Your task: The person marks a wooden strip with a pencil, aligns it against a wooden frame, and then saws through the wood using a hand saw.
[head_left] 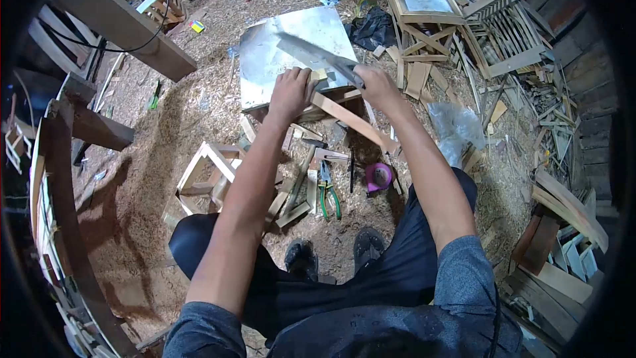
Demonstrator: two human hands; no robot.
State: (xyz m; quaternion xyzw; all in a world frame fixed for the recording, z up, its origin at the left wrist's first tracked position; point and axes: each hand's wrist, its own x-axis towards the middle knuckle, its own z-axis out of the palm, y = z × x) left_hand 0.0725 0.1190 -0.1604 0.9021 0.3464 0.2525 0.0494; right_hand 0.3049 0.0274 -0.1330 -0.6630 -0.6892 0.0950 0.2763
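Observation:
My left hand (pixel 291 95) is closed round the far end of a wooden strip (pixel 349 118), at the near edge of a metal-topped box (pixel 255 63). The strip slants down to the right, towards my right forearm. My right hand (pixel 376 86) grips the handle of a handsaw (pixel 311 51), whose blurred blade reaches up and left over the metal top. A small pale wood piece (pixel 319 74) lies beside my left fingers. Whether the saw teeth touch the strip cannot be made out.
Green-handled pliers (pixel 329 200), a pink tape measure (pixel 379 178) and wood offcuts lie on the shavings between my feet and the box. An open wooden frame (pixel 192 176) stands left. Slatted wooden pieces (pixel 513 33) lie at the back right. A beam (pixel 126 23) slants at upper left.

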